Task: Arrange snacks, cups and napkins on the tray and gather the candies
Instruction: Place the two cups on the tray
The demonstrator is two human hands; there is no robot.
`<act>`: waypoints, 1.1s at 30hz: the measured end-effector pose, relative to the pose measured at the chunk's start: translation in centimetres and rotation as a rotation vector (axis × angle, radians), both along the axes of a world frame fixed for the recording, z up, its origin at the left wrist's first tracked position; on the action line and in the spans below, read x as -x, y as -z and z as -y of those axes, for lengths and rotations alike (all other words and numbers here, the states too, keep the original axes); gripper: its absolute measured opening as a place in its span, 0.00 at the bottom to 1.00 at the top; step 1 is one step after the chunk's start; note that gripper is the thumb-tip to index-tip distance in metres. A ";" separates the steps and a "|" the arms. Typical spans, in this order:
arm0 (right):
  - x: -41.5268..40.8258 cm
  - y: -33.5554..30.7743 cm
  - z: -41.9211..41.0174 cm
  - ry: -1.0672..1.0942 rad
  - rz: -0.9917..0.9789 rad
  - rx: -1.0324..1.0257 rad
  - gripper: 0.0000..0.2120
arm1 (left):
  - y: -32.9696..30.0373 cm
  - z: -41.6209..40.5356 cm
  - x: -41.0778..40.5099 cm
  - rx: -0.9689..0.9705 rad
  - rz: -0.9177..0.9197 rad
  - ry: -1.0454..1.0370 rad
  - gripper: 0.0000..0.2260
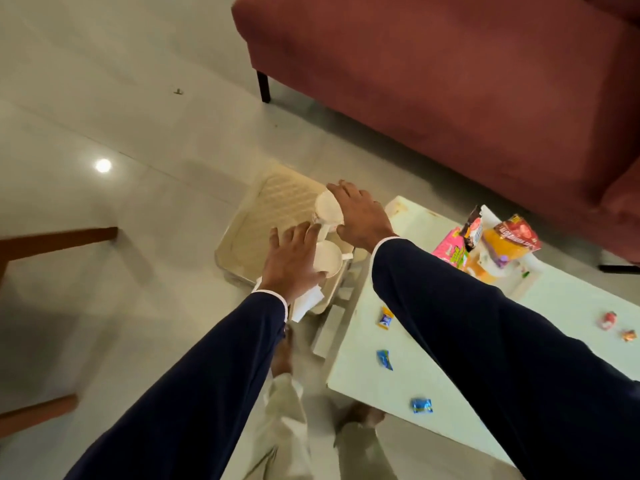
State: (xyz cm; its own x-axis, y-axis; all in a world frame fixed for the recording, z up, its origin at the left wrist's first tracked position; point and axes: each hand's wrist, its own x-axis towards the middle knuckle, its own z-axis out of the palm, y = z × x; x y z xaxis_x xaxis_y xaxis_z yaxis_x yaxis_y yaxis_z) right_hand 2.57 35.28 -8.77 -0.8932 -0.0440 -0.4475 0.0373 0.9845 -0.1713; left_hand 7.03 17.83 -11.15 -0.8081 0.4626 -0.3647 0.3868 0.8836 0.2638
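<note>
A cream tray [277,199] with a quilted bottom sits at the left end of the white table [433,362]. My right hand [360,213] grips a white cup [327,209] tilted over the tray. My left hand [294,258] holds another white cup [329,259] just below it. A white napkin [306,303] lies under my left wrist at the tray's near edge. Snack packets [498,237] are heaped at the table's far side. Blue-wrapped candies [384,358] [421,405], an orange-and-blue one [385,318] and red ones [609,320] lie scattered on the tabletop.
A dark red sofa [450,81] stands behind the table. Wooden furniture legs [59,239] show at the left over the pale tiled floor [121,116]. My feet [284,355] are on the floor beside the table's near corner.
</note>
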 end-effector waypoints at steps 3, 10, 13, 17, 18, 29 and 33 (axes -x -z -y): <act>0.5 1.7 -0.4 -0.060 0.060 -0.003 0.46 | 1.2 -0.4 -0.3 -0.010 -0.009 0.048 0.44; 1.5 3.1 -0.2 -0.123 0.012 -0.016 0.43 | 2.6 -0.3 -1.2 -0.006 -0.069 0.081 0.39; 2.1 3.5 -0.4 -0.115 -0.048 0.001 0.38 | 2.8 -0.6 -1.2 -0.011 -0.081 0.070 0.38; 1.9 3.9 -1.3 -0.084 -0.108 0.074 0.38 | 3.0 -0.7 -1.0 -0.027 -0.098 0.073 0.35; 1.8 3.9 -1.9 -0.050 -0.133 0.113 0.38 | 3.0 -0.7 -1.0 -0.036 -0.098 0.072 0.34; -7.6 1.0 -10.1 0.544 -0.541 0.497 0.34 | 1.4 -2.3 -1.2 -0.176 -0.114 -0.018 0.36; -15.1 -0.3 -14.3 0.753 -0.676 0.454 0.34 | 0.0 -5.9 -1.7 -0.253 -0.183 0.022 0.38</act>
